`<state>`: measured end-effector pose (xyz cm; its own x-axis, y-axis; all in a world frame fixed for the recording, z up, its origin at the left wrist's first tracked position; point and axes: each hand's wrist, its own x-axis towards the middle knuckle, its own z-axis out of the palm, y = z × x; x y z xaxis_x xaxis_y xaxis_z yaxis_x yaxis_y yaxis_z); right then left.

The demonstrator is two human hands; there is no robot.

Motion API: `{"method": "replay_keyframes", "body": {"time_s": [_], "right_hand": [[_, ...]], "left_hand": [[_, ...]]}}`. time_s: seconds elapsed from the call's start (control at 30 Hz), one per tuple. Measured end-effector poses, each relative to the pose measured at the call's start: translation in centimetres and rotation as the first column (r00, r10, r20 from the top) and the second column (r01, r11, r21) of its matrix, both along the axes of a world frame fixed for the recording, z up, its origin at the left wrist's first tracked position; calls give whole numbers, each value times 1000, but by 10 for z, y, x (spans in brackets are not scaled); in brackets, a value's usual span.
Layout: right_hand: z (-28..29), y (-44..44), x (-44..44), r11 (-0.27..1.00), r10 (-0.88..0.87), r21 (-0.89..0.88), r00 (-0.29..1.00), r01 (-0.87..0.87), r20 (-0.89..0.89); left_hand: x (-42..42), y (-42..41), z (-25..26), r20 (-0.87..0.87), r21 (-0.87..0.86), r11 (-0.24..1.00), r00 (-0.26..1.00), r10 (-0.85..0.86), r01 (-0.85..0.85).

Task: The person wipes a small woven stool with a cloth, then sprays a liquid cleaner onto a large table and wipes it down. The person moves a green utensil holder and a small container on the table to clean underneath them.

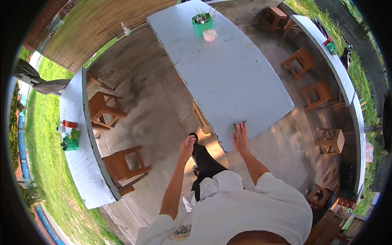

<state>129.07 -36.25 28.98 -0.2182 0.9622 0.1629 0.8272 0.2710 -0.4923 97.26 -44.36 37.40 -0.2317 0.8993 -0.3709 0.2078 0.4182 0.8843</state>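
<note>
My right hand presses on a crumpled greyish cloth near the front corner of a long pale blue-white table. Part of the cloth is hidden beneath the palm and fingers. My left hand hangs in the air left of the table's edge, above the floor. Its fingers are loosely bent, and nothing shows in them. Toward the table's far end stand a green basket of spoons and other utensils and a pink lidded bowl.
A yellowish stool is partly under the table. Brown plastic stools stand along a left side table with a red-lidded jar and a green basket. More stools line a narrow right counter. A bamboo blind hangs behind.
</note>
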Motion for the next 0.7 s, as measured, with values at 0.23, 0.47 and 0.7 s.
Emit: {"method": "replay_keyframes", "body": {"time_s": [0.23,0.47,0.7], "right_hand": [[10,83,-69,1000,26,1,997,-26,67],[10,215,-202,987,-158,34,986,157,45],[13,286,-275,910,-415,17,910,415,7]], "left_hand": [[-71,108,-21,139,63,992,983,-120,112],[-187,222,-40,-43,-126,955,961,-275,268],[-260,380,13,-127,-40,976,967,-220,216]]}}
